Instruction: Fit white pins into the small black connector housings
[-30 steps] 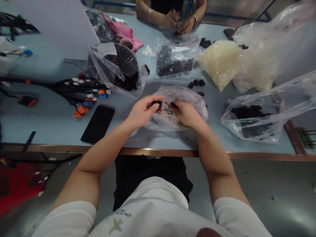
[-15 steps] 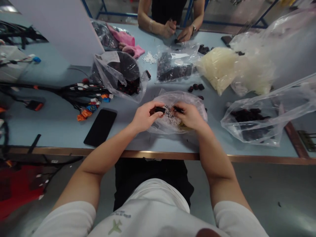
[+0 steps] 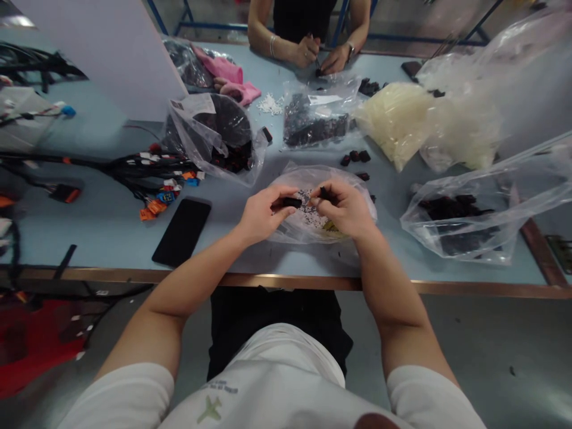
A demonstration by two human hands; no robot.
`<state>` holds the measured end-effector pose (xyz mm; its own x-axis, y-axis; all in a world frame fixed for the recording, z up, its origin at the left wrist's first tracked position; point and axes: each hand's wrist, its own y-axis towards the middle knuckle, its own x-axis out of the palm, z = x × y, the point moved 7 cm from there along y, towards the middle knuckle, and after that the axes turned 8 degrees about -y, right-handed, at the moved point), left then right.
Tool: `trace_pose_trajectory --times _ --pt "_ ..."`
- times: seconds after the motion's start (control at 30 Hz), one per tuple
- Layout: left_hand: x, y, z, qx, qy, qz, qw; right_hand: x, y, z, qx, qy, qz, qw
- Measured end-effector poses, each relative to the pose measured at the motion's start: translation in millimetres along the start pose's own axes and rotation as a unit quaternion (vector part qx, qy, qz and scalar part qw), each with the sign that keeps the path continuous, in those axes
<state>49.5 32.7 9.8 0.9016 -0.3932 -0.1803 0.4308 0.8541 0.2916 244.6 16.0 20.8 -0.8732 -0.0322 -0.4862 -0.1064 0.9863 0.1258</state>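
Note:
My left hand (image 3: pixel 267 211) is closed on a small black connector housing (image 3: pixel 292 202), pinched between thumb and fingers. Just to its right, my right hand (image 3: pixel 342 205) is closed too, and a small dark piece (image 3: pixel 323 192) shows at its fingers; its kind is too small to make out. Both hands hover over a clear plastic bag (image 3: pixel 286 176) lying open on the table. Tiny white pieces (image 3: pixel 311 217) are scattered in the bag, with something yellow (image 3: pixel 329 226) near the right hand.
A black phone (image 3: pixel 182 232) and a wire harness (image 3: pixel 120 167) lie to the left. Bags of black connectors (image 3: pixel 232 131) (image 3: pixel 456 208) stand around, beside a bag of pale yellow parts (image 3: pixel 397 119). Across the table, a co-worker's hands (image 3: pixel 308 52) work on a small black part.
My right hand has turned slightly, its fingertips lifting a little. My left hand and the black connector housing have shifted slightly down and to the right.

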Motion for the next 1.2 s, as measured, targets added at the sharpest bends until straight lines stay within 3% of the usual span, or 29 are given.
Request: trace_pose_trajectory --times 0.17,0.3,0.57,0.8,1.0,1.1,1.2 --pt "3.5 -3.0 2.1 0.021 -0.024 -0.001 0.999 -1.4 -3.3 -9.4 -0.022 -0.035 0.01 0.999" --pt "2.5 -4.2 5.1 0.034 0.015 0.007 0.999 -0.7 -5.8 -14.7 -0.047 -0.097 0.009 0.994" --pt "2.9 -5.9 28.4 0.141 0.1 0.025 0.985 10.4 -5.8 -12.0 -0.033 -0.016 -0.021 0.999" --pt "0.8 -8.4 8.4 0.073 0.115 0.041 0.99 6.8 -8.8 -16.6 -0.069 -0.133 0.0 0.989" --pt "4.4 -14.3 12.2 0.113 0.135 0.043 0.983 12.5 -12.9 -26.4 -0.134 -0.22 -0.014 0.966" --pt "6.1 -17.3 15.6 0.131 0.162 0.054 0.977 15.9 -13.7 -27.9 -0.123 -0.219 -0.025 0.968" --pt "6.0 -17.3 11.6 0.107 0.173 0.061 0.977 16.8 -13.2 -25.9 -0.095 -0.211 -0.029 0.972"
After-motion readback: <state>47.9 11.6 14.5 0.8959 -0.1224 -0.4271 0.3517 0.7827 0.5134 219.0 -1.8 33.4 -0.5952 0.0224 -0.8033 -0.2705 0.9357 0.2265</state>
